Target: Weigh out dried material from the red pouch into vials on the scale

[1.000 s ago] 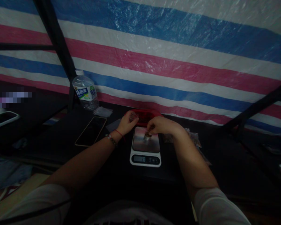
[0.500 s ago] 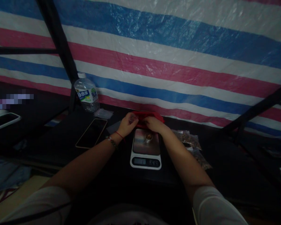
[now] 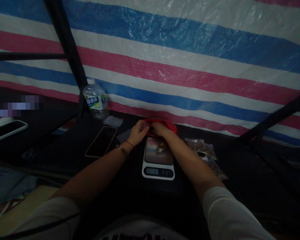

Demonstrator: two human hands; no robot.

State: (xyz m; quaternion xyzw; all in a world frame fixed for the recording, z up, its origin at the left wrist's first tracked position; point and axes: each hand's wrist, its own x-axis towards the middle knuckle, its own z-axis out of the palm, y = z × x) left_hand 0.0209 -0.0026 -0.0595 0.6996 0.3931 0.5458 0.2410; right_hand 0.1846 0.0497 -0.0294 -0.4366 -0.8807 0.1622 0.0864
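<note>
Since a second ago the right hand (image 3: 157, 129) has left the small cup (image 3: 160, 149) and sunk farther into the red container (image 3: 172, 124), at the centre of the frame. Silvery and round-walled, the cup stands on the scale (image 3: 153, 159), its open mouth facing up, its axis upright, with brownish, golden bits inside. Brushed-looking metal forms the scale's rectangular plate, set in a white, round-cornered body; its long axis runs up and down the frame, the dark display strip toward the bottom. Glossy red walls of the container show just above the plate.

The right forearm slants up from the lower right, wrist bent over the near rim; its fingers are hidden, so their grip cannot be told. The left hand (image 3: 137, 133) rests left of the rim, its fingers curled round a clear plastic piece (image 3: 143, 126).

Farther out on the black desk (image 3: 231, 146), crinkled transparent packets (image 3: 202, 147) lie to the right; a flat phone (image 3: 101, 141) slants at left, below a ribless-looking clear bottle (image 3: 97, 101).
</note>
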